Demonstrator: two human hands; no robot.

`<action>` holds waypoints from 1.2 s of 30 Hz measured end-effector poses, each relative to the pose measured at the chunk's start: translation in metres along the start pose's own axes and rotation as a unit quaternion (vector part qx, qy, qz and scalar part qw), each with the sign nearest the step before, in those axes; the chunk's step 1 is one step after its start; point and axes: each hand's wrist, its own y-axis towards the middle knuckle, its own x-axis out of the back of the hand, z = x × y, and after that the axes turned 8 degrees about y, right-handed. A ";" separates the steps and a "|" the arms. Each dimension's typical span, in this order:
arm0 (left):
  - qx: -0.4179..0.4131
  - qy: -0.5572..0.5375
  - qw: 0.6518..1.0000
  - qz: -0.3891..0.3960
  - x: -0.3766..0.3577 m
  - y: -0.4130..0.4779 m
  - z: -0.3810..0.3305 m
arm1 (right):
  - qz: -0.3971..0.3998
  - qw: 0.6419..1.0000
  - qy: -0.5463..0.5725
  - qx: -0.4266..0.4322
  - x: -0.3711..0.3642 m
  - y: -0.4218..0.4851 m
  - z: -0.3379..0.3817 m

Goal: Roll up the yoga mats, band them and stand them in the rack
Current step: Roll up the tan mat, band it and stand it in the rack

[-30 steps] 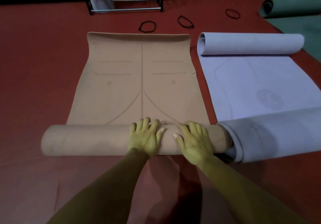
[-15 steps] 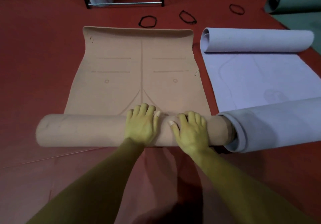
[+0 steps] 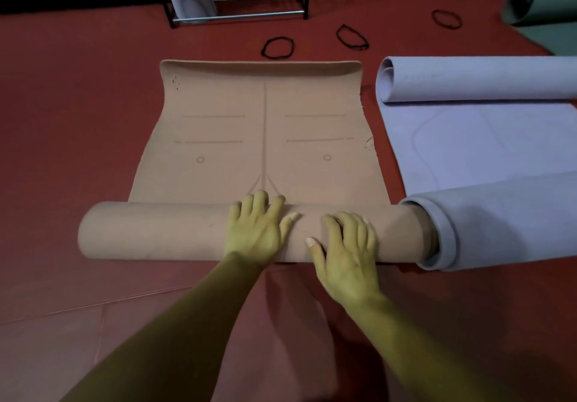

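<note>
Red floor (image 3: 78,105), your left hand (image 3: 254,233) and right hand (image 3: 346,264) flat, fingers (image 3: 259,203) relaxed, on the half-rolled tan foam yoga mat (image 3: 156,230). Looks soft, springy: press mid-roll.

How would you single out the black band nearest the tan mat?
Find the half-rolled tan yoga mat on the red floor. Of three black bands lying beyond its far edge, it is the leftmost band, closest to the metal rack.
</note>
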 end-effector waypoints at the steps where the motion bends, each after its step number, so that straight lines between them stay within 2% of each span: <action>1: 0.015 0.003 1.000 0.003 0.001 0.005 -0.001 | 0.003 1.000 -0.005 -0.004 -0.003 0.005 0.000; 3: 0.024 -0.008 1.000 -0.004 0.003 0.009 0.001 | 0.013 1.000 -0.011 -0.004 -0.008 0.019 0.000; 5: -0.006 -0.036 0.999 -0.011 0.004 0.005 0.006 | 0.020 1.000 -0.016 0.001 -0.011 0.035 -0.004; 8: -0.045 -0.083 0.995 0.018 0.004 -0.004 0.012 | 0.014 1.000 -0.017 0.007 -0.016 0.058 -0.008; 11: -0.021 -0.083 0.995 0.042 -0.002 0.005 0.012 | 0.020 0.999 -0.026 0.012 -0.019 0.078 -0.010; 15: 0.004 -0.079 0.996 0.036 -0.012 0.027 0.008 | 0.003 1.000 -0.030 -0.006 -0.013 0.082 -0.014; 23: 0.102 -0.052 0.992 0.052 -0.023 0.072 0.004 | 0.006 1.000 -0.015 -0.017 -0.026 0.087 -0.033; 25: 0.091 -0.056 0.994 0.037 -0.024 0.075 0.007 | 0.002 1.000 -0.015 -0.005 -0.032 0.100 -0.034; 27: 0.043 -0.058 0.997 0.022 -0.024 0.068 0.011 | 0.000 1.000 -0.012 0.001 -0.036 0.113 -0.037; 29: 0.018 -0.058 0.998 0.033 -0.026 0.061 0.017 | 0.006 1.000 -0.020 0.003 -0.039 0.126 -0.039; 36: 0.068 -0.029 0.992 0.106 -0.037 0.085 0.020 | 0.028 0.999 -0.045 -0.010 -0.048 0.174 -0.040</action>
